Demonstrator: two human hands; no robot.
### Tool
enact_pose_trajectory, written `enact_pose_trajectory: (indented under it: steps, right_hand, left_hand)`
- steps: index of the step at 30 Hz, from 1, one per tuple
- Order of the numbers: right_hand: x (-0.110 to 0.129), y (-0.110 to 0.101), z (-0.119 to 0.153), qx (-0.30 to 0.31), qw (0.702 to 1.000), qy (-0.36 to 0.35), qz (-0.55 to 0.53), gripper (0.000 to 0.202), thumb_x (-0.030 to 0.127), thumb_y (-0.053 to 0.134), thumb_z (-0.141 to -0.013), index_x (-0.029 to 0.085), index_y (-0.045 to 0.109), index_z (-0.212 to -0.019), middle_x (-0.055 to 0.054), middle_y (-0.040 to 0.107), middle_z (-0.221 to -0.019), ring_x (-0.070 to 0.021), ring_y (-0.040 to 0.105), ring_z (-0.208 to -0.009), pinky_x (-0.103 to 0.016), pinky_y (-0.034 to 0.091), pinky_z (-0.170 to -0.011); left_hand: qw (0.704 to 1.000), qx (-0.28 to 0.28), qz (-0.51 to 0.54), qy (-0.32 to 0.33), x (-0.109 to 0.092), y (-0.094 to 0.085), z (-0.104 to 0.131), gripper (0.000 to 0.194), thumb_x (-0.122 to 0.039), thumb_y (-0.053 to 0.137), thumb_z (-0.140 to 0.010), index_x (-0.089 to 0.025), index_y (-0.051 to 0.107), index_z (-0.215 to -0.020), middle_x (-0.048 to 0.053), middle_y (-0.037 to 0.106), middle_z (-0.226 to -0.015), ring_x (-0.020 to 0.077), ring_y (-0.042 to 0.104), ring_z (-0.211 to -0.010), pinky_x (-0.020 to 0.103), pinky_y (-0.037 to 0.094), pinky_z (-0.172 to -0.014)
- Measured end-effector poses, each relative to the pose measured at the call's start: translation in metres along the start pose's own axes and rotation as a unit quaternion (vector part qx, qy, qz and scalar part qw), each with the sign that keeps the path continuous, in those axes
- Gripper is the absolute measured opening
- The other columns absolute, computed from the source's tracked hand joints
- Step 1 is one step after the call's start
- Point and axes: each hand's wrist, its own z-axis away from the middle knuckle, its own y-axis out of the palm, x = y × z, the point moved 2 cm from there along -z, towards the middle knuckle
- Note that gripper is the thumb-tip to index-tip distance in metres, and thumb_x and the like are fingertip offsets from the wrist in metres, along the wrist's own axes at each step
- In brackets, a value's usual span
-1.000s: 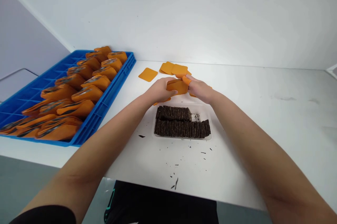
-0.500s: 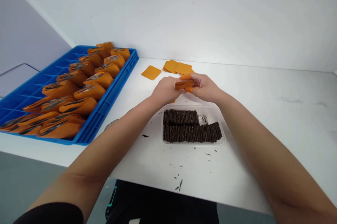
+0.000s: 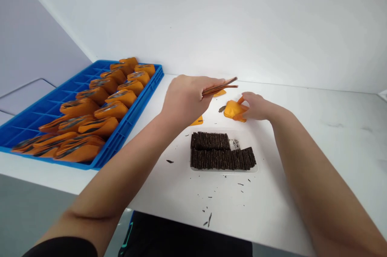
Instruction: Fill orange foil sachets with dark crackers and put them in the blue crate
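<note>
My left hand is raised above the table, its fingers closed on a thin stack of orange square sheets with brownish edges. The stack's far ends fan apart slightly. To its right, my right hand wears orange covers on its fingertips. Thumb and fingers pinch a yellow-orange square sheet at the tabletop; whether it is one sheet or several I cannot tell. Below both hands sits a clear plastic box with two rows of thin dark-brown slices standing on edge.
A blue divided tray at the left holds many folded orange bundles with dark contents. More orange sheets lie partly behind my left hand. Dark crumbs and slivers are scattered on the white table. A white wall rises behind.
My hands have parted. My right hand has moved right and down to an orange sheet at the table, while the left keeps the stack, now tilted. The view has shifted slightly.
</note>
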Motion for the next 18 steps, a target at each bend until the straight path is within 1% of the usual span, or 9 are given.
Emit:
enact_pose_trajectory:
  steps: [2, 4, 6, 8, 11, 13, 15, 17, 18]
  right_hand:
    - [0.003, 0.002, 0.003, 0.018, 1.000, 0.001, 0.001, 0.051, 0.036, 0.090, -0.049, 0.025, 0.069, -0.094, -0.014, 0.065, -0.113, -0.0423, 0.062, -0.110, -0.062, 0.057, -0.088]
    - [0.009, 0.001, 0.006, 0.026, 1.000, -0.007, -0.013, 0.050, 0.035, 0.090, -0.052, 0.026, 0.069, -0.097, -0.012, 0.069, -0.104, -0.0380, 0.065, -0.099, -0.056, 0.057, -0.084]
    - [0.015, 0.000, 0.010, 0.023, 0.999, -0.026, -0.036, 0.050, 0.034, 0.089, -0.055, 0.027, 0.068, -0.100, -0.011, 0.071, -0.101, -0.0367, 0.066, -0.097, -0.053, 0.057, -0.083]
    - [0.020, -0.004, 0.013, 0.016, 0.997, -0.046, -0.060, 0.049, 0.033, 0.088, -0.057, 0.028, 0.068, -0.101, -0.011, 0.072, -0.101, -0.0367, 0.067, -0.096, -0.052, 0.058, -0.083]
    - [0.026, -0.016, 0.020, -0.001, 0.993, -0.067, -0.098, 0.046, 0.032, 0.086, -0.058, 0.027, 0.066, -0.100, -0.009, 0.073, -0.101, -0.0343, 0.068, -0.092, -0.048, 0.059, -0.078]
    - [0.031, -0.030, 0.029, -0.020, 0.989, -0.078, -0.121, 0.045, 0.035, 0.083, -0.061, 0.026, 0.064, -0.101, -0.007, 0.073, -0.100, -0.0310, 0.069, -0.089, -0.044, 0.059, -0.073]
    - [0.040, -0.048, 0.043, -0.063, 0.981, -0.098, -0.158, 0.043, 0.040, 0.084, -0.066, 0.027, 0.062, -0.100, -0.005, 0.071, -0.098, -0.0275, 0.068, -0.085, -0.041, 0.058, -0.068]
    - [0.053, -0.067, 0.061, -0.145, 0.946, -0.166, -0.238, 0.042, 0.041, 0.089, -0.067, 0.027, 0.062, -0.096, -0.004, 0.069, -0.097, -0.0248, 0.066, -0.085, -0.038, 0.056, -0.066]
    - [0.061, -0.074, 0.071, -0.191, 0.912, -0.219, -0.291, 0.042, 0.038, 0.092, -0.065, 0.026, 0.063, -0.093, -0.003, 0.068, -0.096, -0.0236, 0.065, -0.085, -0.038, 0.056, -0.067]
  left_hand:
    - [0.999, -0.028, -0.014, 0.043, -0.019, -0.020, 0.006, 0.025, -0.024, 0.065, -0.099, -0.036, 0.082, -0.114, -0.010, 0.081, -0.103, 0.0156, 0.076, -0.088, 0.027, 0.053, -0.073]
    - [0.997, -0.044, -0.027, 0.058, -0.036, -0.037, 0.013, 0.030, -0.018, 0.066, -0.097, -0.034, 0.081, -0.118, -0.010, 0.081, -0.103, 0.0143, 0.077, -0.086, 0.026, 0.053, -0.072]
    - [0.996, -0.063, -0.038, 0.058, -0.047, -0.050, 0.019, 0.032, -0.018, 0.067, -0.096, -0.036, 0.081, -0.118, -0.011, 0.080, -0.092, 0.0130, 0.075, -0.080, 0.025, 0.052, -0.070]
    - [0.996, -0.069, -0.031, 0.055, -0.051, -0.058, 0.022, 0.032, -0.019, 0.067, -0.095, -0.038, 0.081, -0.116, -0.011, 0.078, -0.085, 0.0119, 0.072, -0.074, 0.024, 0.052, -0.070]
    - [0.996, -0.059, 0.003, 0.061, -0.045, -0.059, 0.019, 0.032, -0.017, 0.069, -0.094, -0.038, 0.081, -0.114, -0.011, 0.078, -0.085, 0.0094, 0.068, -0.068, 0.023, 0.053, -0.069]
    - [0.996, -0.055, 0.030, 0.059, -0.035, -0.055, 0.014, 0.030, -0.016, 0.071, -0.093, -0.038, 0.082, -0.111, -0.011, 0.078, -0.085, 0.0080, 0.065, -0.066, 0.021, 0.050, -0.063]
    - [0.996, -0.054, 0.064, 0.031, -0.025, -0.050, 0.007, 0.023, -0.021, 0.075, -0.093, -0.038, 0.084, -0.106, -0.010, 0.077, -0.083, 0.0081, 0.063, -0.066, 0.020, 0.045, -0.056]
    - [0.994, -0.048, 0.097, -0.032, -0.017, -0.047, 0.002, 0.014, -0.028, 0.078, -0.091, -0.035, 0.084, -0.102, -0.008, 0.076, -0.082, 0.0093, 0.063, -0.067, 0.020, 0.043, -0.054]
    - [0.991, -0.045, 0.107, -0.072, -0.015, -0.046, 0.001, 0.012, -0.030, 0.079, -0.089, -0.033, 0.084, -0.099, -0.007, 0.076, -0.081, 0.0099, 0.063, -0.066, 0.020, 0.042, -0.053]
